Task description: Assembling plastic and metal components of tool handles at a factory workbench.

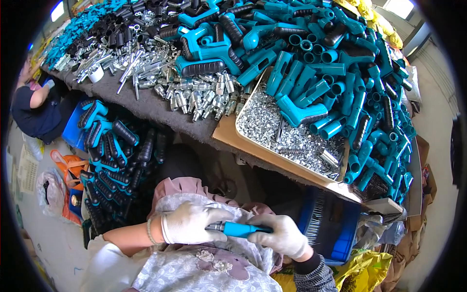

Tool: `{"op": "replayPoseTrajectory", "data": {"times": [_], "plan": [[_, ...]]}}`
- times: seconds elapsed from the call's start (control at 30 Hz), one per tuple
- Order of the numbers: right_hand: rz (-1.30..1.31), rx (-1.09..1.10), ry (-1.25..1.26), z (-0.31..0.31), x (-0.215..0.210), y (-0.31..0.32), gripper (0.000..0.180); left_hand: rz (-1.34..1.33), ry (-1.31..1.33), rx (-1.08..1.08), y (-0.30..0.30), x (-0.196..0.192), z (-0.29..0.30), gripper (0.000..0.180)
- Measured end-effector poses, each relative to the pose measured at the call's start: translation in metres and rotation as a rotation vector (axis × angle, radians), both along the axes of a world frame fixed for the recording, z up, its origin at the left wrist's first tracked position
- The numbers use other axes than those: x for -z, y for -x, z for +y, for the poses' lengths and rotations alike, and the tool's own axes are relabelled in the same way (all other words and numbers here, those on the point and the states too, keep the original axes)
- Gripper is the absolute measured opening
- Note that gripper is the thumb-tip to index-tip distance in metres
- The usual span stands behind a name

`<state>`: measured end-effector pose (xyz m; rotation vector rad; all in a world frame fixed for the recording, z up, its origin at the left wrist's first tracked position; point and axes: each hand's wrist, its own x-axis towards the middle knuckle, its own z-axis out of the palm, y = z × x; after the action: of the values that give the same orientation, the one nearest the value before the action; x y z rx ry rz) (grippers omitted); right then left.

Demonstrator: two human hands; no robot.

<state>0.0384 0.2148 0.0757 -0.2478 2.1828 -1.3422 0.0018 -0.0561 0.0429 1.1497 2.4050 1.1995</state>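
Observation:
Both of my hands wear white gloves and meet in front of my apron. Between them lies a teal gun-shaped tool body (238,229), roughly level, with a grey metal fitting (215,226) at its left end. My left hand (189,224) closes round the fitting end. Wrapped about the other end is my right hand (284,236), its thumb along the teal body; that part is mostly hidden. Ahead, a shallow white-rimmed tray (282,154) holds many small metal pieces, with a teal handle (296,114) resting across it.
Teal bodies with black ribbed grips (204,67) heap over the bench (160,109). Metal connectors (197,100) lie at its edge. More handles (109,168) pile up at lower left. A blue bin (335,243) with metal rods stands right. Another person (36,109) sits far left.

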Motion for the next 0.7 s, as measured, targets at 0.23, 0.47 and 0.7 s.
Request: {"op": "replayPoseTrajectory", "data": {"times": [0.23,0.47,0.7], "plan": [[0.024,-0.152,0.214,-0.001,0.038,0.004,0.044,0.081,-0.02,0.096,-0.006,0.002,-0.003,0.051],[0.044,-0.101,0.16,-0.019,0.026,0.002,0.062,-0.015,0.06,0.202,-0.005,0.01,0.014,0.057],[0.214,-0.129,-0.02,-0.013,0.012,0.016,0.063,0.068,-0.023,0.097,-0.005,0.019,0.031,0.051]]}}
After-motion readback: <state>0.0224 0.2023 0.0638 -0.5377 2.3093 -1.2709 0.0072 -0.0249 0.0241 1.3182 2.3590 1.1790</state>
